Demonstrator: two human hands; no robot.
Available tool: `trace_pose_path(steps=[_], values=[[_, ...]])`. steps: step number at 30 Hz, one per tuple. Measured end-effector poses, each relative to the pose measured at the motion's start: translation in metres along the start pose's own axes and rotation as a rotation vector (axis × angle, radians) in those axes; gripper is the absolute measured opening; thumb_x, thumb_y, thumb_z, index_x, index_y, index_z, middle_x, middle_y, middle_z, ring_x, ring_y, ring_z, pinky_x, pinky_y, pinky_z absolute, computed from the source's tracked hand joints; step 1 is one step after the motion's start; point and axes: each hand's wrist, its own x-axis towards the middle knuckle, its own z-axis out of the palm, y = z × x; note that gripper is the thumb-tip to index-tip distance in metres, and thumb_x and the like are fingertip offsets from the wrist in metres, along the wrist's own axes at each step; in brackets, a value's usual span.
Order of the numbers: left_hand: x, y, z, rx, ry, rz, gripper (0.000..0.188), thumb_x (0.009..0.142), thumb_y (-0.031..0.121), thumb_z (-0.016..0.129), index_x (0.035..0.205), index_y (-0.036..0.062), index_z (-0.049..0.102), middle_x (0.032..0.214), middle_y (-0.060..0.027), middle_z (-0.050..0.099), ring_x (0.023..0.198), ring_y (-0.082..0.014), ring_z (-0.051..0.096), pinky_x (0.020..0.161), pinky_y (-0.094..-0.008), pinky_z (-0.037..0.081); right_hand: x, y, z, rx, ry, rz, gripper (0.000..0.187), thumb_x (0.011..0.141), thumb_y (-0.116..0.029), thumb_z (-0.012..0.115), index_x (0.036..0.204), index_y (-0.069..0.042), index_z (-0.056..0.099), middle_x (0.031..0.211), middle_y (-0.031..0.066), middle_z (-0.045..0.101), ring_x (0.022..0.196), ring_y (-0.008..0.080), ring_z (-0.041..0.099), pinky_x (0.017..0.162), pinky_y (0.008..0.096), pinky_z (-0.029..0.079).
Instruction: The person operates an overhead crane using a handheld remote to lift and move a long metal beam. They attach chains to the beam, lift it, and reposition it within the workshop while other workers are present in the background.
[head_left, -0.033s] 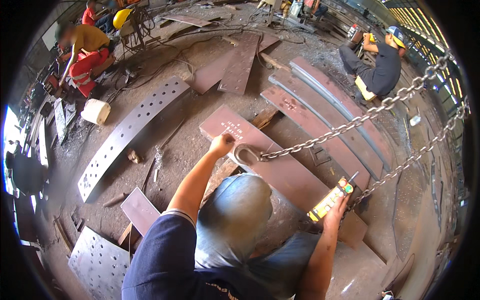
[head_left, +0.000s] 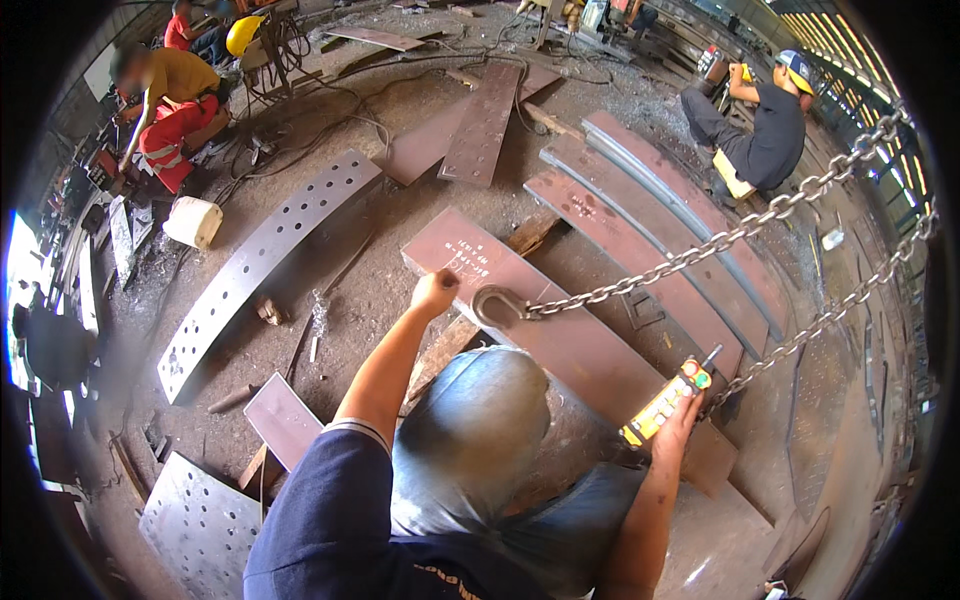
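One remote [head_left: 655,411] in right hand [head_left: 677,432], underside hidden

Showing matt, brownish metal on the plate [head_left: 585,352] and bare grey metal on the chain [head_left: 665,268]. Looking like yellow plastic on the remote control [head_left: 656,408], rough wood on the timber [head_left: 440,357].

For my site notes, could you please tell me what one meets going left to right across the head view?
White plastic container, small reddish plate, the person's left hand, steel hook, yellow remote control.
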Motion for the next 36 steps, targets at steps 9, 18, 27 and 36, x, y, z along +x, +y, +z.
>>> trace_pose_path(steps=[9, 18, 27, 36], values=[[-0.044, 0.008, 0.029, 0.392, -0.202, 0.468, 0.062, 0.084, 0.028, 0.07, 0.142, 0.0166, 0.051, 0.15, -0.0127, 0.046, 0.141, -0.0332, 0.041, 0.114, -0.0498, 0.036, -0.025, -0.025, -0.017, 0.194, 0.061, 0.012, 0.039, 0.109, -0.04, 0.041, 0.134, -0.01, 0.045, 0.098, 0.0066, 0.062, 0.078, 0.0155, 0.063, 0.067, 0.0312, 0.054], [-0.001, 0.084, 0.075, 0.824, -0.676, 0.822, 0.068, 0.087, 0.05, 0.065, 0.146, 0.0194, 0.049, 0.162, -0.0083, 0.029, 0.152, -0.03, 0.023, 0.124, -0.057, 0.016, -0.023, -0.017, -0.003, -0.042, 0.066, -0.02, 0.053, 0.11, -0.036, 0.04, 0.152, -0.005, 0.031, 0.109, 0.0094, 0.063, 0.089, 0.0159, 0.064, 0.081, 0.0304, 0.052], [-0.001, 0.096, 0.089, 0.428, -0.46, 0.852, 0.036, 0.098, 0.038, 0.056, 0.117, 0.0092, 0.065, 0.12, -0.0152, 0.064, 0.128, -0.0313, 0.052, 0.11, -0.0509, 0.037, -0.01, -0.007, -0.003, -0.289, 0.082, -0.14, 0.052, 0.106, -0.026, 0.045, 0.149, 0.0, 0.033, 0.13, 0.0221, 0.059, 0.118, 0.0322, 0.06, 0.101, 0.0409, 0.045], [-0.006, 0.244, 0.049, -0.763, -0.389, -0.194, 0.034, 0.093, 0.035, 0.065, 0.093, 0.0011, 0.07, 0.076, -0.0054, 0.065, 0.067, -0.0135, 0.058, 0.062, -0.0297, 0.045, 0.015, 0.005, -0.002, -0.135, 0.056, -0.196, 0.051, 0.107, -0.034, 0.047, 0.146, -0.003, 0.037, 0.124, 0.0225, 0.061, 0.116, 0.0368, 0.06, 0.099, 0.0427, 0.046]])
